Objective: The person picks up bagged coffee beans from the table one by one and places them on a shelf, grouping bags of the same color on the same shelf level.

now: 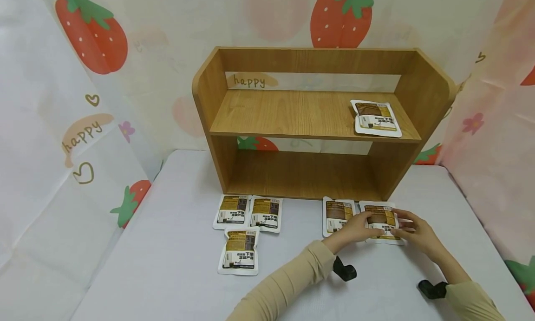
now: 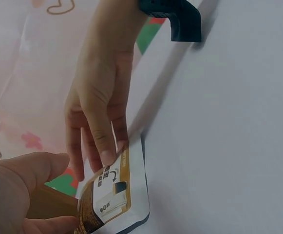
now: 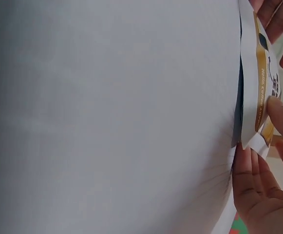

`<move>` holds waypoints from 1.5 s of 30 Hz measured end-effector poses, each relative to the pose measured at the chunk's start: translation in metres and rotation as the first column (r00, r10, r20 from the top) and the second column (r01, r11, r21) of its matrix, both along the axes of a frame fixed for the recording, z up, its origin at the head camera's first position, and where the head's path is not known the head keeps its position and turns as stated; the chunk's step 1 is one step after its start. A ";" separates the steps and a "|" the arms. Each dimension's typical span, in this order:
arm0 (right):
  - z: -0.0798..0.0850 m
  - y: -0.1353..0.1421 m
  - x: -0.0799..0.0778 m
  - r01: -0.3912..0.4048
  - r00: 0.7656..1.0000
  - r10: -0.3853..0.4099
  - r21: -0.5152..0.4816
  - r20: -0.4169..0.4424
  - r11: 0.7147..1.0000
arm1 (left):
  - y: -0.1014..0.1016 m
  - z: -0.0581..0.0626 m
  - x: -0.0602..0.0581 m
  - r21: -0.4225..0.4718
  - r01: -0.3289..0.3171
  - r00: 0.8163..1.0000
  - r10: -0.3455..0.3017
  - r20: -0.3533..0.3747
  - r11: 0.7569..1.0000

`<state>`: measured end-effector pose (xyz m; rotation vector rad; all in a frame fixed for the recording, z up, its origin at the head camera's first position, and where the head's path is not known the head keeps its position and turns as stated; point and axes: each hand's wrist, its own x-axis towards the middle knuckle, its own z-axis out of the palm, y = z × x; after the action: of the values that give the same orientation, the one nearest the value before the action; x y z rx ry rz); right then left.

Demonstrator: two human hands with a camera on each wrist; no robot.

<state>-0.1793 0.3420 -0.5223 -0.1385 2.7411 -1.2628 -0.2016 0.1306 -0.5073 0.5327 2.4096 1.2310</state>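
A flat white-edged pouch (image 1: 379,218) with a brown and gold label lies on the table before the shelf's right end; its gold stripe bears the word "Coffee". At its right edge my right hand (image 1: 419,232) pinches it, thumb on top and fingers under the rim in the right wrist view, where that edge of the pouch (image 3: 260,92) looks slightly raised. My left hand (image 1: 355,229) is at the pouch's left side with fingers extended. In the left wrist view, a finger of the left hand (image 2: 14,190) meets or nearly meets the pouch (image 2: 113,195).
Just left stands another pouch (image 1: 337,214), partly behind the left hand. Three more, including the nearest pouch (image 1: 239,251), lie further left. A two-tier wooden shelf (image 1: 288,112) stands at the back, with one pouch (image 1: 376,119) on its upper board's right side.
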 end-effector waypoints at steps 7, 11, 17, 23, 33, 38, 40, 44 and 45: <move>0.005 -0.001 0.000 0.022 0.999 -0.022 0.032 -0.027 0.999 | -0.002 0.002 0.000 -0.013 0.000 0.999 -0.001 -0.046 1.000; 0.010 -0.001 0.000 0.031 0.998 -0.028 0.046 -0.051 0.998 | -0.003 0.001 -0.001 0.015 -0.041 0.993 0.043 -0.106 0.999; 0.016 0.000 0.001 0.032 0.998 -0.031 0.023 -0.050 0.999 | -0.005 0.000 -0.002 0.115 -0.087 0.985 0.103 -0.137 0.989; 0.017 -0.001 0.003 -0.039 0.999 0.037 -0.037 -0.030 0.999 | -0.007 -0.003 -0.003 0.213 -0.111 0.975 0.148 -0.167 0.971; 0.019 -0.003 0.004 -0.092 0.994 0.087 -0.085 -0.062 0.992 | -0.018 -0.004 -0.004 0.343 -0.084 0.972 0.153 -0.177 0.936; 0.017 -0.010 0.003 -0.093 0.988 0.080 -0.096 -0.133 0.991 | -0.024 -0.007 -0.005 0.369 -0.103 0.975 0.168 -0.148 0.924; 0.017 -0.015 0.002 -0.092 0.984 0.074 -0.103 -0.160 0.990 | -0.027 -0.007 -0.006 0.368 -0.109 0.973 0.176 -0.153 0.924; 0.019 -0.024 0.000 -0.096 0.975 0.066 -0.135 -0.212 0.986 | -0.034 -0.006 -0.008 0.371 -0.114 0.967 0.189 -0.172 0.922; 0.019 -0.026 -0.001 -0.098 0.972 0.064 -0.142 -0.224 0.985 | -0.035 -0.006 -0.009 0.373 -0.113 0.966 0.189 -0.176 0.921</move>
<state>-0.1798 0.3163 -0.5034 -0.4248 2.7790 -1.5169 -0.2104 0.0952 -0.5133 0.6148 2.4404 1.7876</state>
